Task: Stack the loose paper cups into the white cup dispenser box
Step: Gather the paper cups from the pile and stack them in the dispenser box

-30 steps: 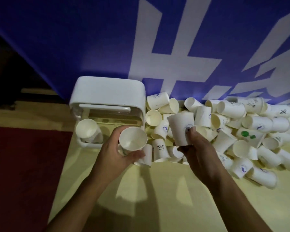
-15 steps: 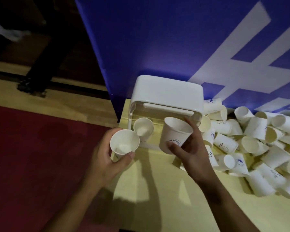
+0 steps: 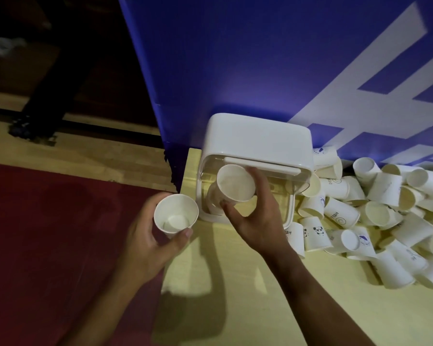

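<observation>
The white cup dispenser box stands on the yellow table against the blue wall, its front open toward me. My right hand grips a white paper cup at that opening, over another cup that sits inside the box. Left of the box, my left hand holds a second paper cup upright, mouth up, above the table's left edge. A heap of loose paper cups lies to the right of the box.
A blue banner with white lettering rises right behind the box. The table's left edge drops to a red carpet and a wooden floor strip. A person's dark legs stand at the far left.
My right hand has carried its cup left and forward from in front of the box into the opening, over the cup inside. My left hand has kept its cup beside the box.
</observation>
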`<state>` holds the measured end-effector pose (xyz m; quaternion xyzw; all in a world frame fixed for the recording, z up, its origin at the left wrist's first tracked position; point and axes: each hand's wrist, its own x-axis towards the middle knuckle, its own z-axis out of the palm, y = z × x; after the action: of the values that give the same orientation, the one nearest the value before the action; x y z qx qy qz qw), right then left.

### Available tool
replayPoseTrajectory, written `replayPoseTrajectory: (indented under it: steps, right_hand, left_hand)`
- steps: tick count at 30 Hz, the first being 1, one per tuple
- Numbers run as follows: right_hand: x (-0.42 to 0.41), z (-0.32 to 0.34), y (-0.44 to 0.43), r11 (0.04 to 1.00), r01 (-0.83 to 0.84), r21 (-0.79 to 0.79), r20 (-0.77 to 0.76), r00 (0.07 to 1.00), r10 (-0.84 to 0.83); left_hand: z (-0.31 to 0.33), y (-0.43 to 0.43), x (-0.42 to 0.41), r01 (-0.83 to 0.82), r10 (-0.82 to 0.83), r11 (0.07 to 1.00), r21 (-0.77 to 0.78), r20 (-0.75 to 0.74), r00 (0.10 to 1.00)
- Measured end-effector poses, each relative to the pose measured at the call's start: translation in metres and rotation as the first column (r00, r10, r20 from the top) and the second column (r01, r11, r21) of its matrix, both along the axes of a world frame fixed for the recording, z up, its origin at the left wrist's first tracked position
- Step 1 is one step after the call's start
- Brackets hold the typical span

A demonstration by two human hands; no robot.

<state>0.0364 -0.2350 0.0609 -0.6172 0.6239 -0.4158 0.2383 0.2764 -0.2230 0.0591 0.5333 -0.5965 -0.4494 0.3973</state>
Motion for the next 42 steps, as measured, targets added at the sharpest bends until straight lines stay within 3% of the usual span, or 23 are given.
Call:
replayPoseTrajectory:
  steps: [16, 26, 29, 34, 42]
  right_hand:
    - [0.007, -0.044, -0.004, 0.998, -0.018, 0.059, -0.243, 0.969, 0.032]
    - [0.011, -0.048, -0.005, 0.991, 0.054, 0.124, -0.138, 0.990, -0.037]
    - [0.011, -0.028, 0.003, 0.990, 0.108, 0.085, 0.002, 0.994, -0.109]
    - [0.004, 0.010, 0.011, 0.998, -0.015, 0.064, 0.263, 0.965, -0.002]
    - [-0.012, 0.015, 0.007, 0.996, -0.041, 0.075, 0.306, 0.952, 0.016]
  left_hand:
    - [-0.004, -0.007, 0.000, 0.016, -0.016, 1.000, 0.007, -0.013, 1.000]
    - [-0.009, -0.017, -0.002, -0.019, 0.019, 1.000, -0.004, -0.029, 0.999]
    - [-0.001, -0.022, -0.013, -0.034, 0.033, 0.999, -0.031, -0.037, 0.999]
    - [0.017, -0.036, -0.047, 0.070, -0.072, 0.994, -0.082, -0.034, 0.997]
    - [0.008, -0.047, -0.077, 0.145, -0.134, 0.977, -0.157, 0.075, 0.988]
